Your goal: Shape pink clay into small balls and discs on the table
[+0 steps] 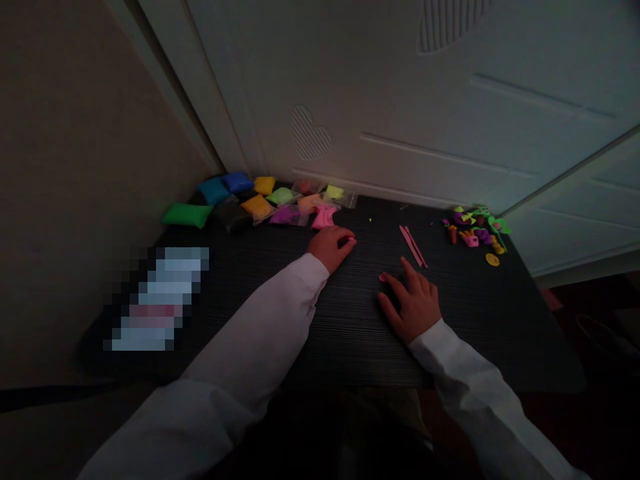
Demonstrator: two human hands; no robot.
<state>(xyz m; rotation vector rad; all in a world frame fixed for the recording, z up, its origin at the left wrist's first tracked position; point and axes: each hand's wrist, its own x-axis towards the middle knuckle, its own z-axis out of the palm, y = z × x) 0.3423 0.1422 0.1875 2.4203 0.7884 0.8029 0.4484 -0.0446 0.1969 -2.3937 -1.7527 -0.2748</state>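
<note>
White sleeves (273, 317) extend, left hand (330, 249) pinching pink piece (352, 239), right hand (416, 303) open

The table (340, 313) is black with fine streaks; the sleeves (260, 313) are white. Striped hearts (311, 132) pattern the pale panel (380, 87). The sticks (412, 246) are pink, the disc (493, 259) yellow, the leftmost packet (187, 215) green.

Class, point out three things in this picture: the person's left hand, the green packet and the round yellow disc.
Left hand (329, 249): head view, on the back of the hand.
Green packet (187, 215): head view, middle of its upper face.
Yellow disc (493, 260): head view, near its center.
</note>
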